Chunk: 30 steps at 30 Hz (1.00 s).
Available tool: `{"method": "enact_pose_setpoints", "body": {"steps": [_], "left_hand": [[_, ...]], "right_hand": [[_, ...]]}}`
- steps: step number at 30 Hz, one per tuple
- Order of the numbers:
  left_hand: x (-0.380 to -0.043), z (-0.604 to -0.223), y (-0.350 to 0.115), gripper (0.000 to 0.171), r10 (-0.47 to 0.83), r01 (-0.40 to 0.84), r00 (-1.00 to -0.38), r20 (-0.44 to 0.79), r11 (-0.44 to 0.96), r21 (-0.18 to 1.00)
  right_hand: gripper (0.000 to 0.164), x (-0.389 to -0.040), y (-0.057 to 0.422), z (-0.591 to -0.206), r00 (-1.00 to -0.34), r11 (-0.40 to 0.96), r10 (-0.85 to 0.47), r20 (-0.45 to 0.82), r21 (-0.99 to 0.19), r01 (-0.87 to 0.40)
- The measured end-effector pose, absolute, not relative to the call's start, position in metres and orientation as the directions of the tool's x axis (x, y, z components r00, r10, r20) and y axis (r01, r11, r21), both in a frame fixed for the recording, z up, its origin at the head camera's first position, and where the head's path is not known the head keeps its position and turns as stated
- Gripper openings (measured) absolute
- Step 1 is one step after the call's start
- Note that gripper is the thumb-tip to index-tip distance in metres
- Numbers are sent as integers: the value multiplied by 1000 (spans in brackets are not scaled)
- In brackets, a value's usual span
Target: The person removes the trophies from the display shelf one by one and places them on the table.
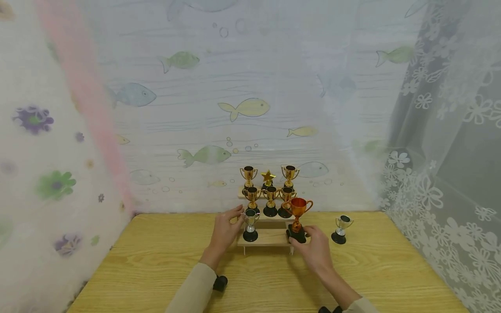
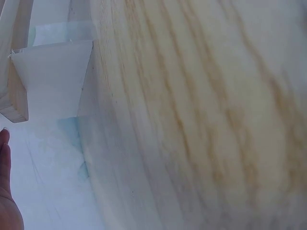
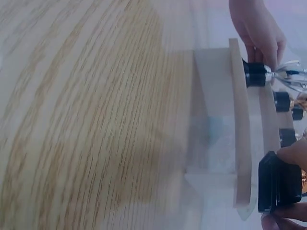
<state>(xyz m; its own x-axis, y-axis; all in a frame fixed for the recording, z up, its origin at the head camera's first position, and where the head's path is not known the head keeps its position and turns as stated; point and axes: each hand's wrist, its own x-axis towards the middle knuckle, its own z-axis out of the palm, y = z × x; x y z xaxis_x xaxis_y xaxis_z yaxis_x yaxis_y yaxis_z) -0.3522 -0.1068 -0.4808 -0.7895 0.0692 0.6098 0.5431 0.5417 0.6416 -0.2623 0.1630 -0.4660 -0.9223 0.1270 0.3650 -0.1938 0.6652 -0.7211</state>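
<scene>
A copper-coloured trophy cup (image 1: 298,208) was held by its black base in the right hand (image 1: 315,250), thumb and fingers being clamped on that base. The cup was positioned at the right end of the lowest, near tier of a 3-tier wooden display stand (image 1: 270,237); in the right wrist view, base and tier appeared slightly apart. The left hand (image 1: 224,228) was placed beside the stand's left side, thumb and forefinger apart with nothing seen between them; whether the wood was touched could not be told. At the near tier's left end, 1 silver trophy cup (image 1: 250,226) was stood upright. On the middle tier, 3 gold trophy cups (image 1: 270,198) were arranged; on the far, top tier, a gold star trophy (image 1: 268,177) was flanked by 2 taller-set gold cups (image 1: 290,173). A 2nd silver cup (image 1: 343,224) was seen on the wooden tabletop (image 1: 156,269), right of the stand. The low grip was judged sound: the base was best kept level and fully supported before release, with the handles kept clear of the middle row.
</scene>
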Motion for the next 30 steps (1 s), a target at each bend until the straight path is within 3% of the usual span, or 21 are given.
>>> {"method": "enact_pose_setpoints", "body": {"steps": [30], "left_hand": [[-352,-483,-106,21,66,551,-782,619,538,638]], "right_hand": [[57,-282,198,-465,-910,686,175,375,-710,-161]]}}
